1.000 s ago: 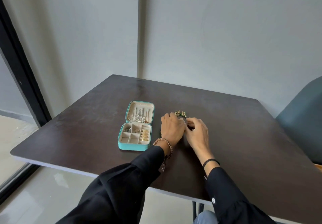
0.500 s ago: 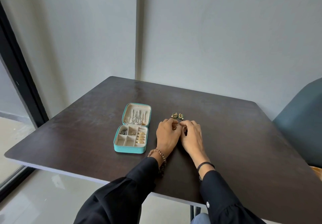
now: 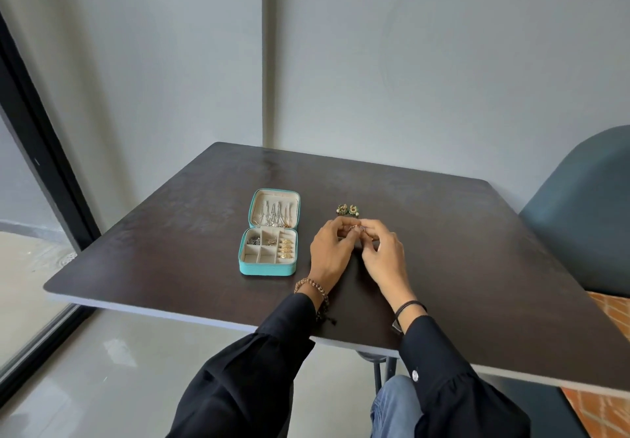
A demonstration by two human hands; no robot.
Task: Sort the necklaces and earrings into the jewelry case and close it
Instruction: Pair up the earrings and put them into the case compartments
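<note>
Turquoise square jewelry case (image 3: pixel 267 268) lies open on the dark brown square table (image 3: pixel 477 267), its cream-lined lid (image 3: pixel 276 197) flat behind the tray. Thin silver necklaces (image 3: pixel 274 221) sit in the lid. In the tray, gold earrings (image 3: pixel 285 250) fill the right column and small silvery pieces (image 3: pixel 254 240) sit in the back-left cell.

Left hand (image 3: pixel 330 253) is just right of the case with fingers curled. Right hand (image 3: pixel 383 256) is further right of the case, also curled, and its fingertips meet the left's. Both pinch a small pale jewelry piece (image 3: pixel 356 229) between thumbs and fingertips. It is too small to tell what kind.

Green-and-gold round earring pair (image 3: pixel 347 209) lies on the table right of the case lid, just beyond the fingertips and apart from them.

Brown bead bracelet (image 3: pixel 312 287) is on the left wrist, thin black band (image 3: pixel 409 306) on the right, both arms in black sleeves (image 3: pixel 272 352). Blue-grey chair (image 3: pixel 579 216) stands well right of the case, past the table edge.
</note>
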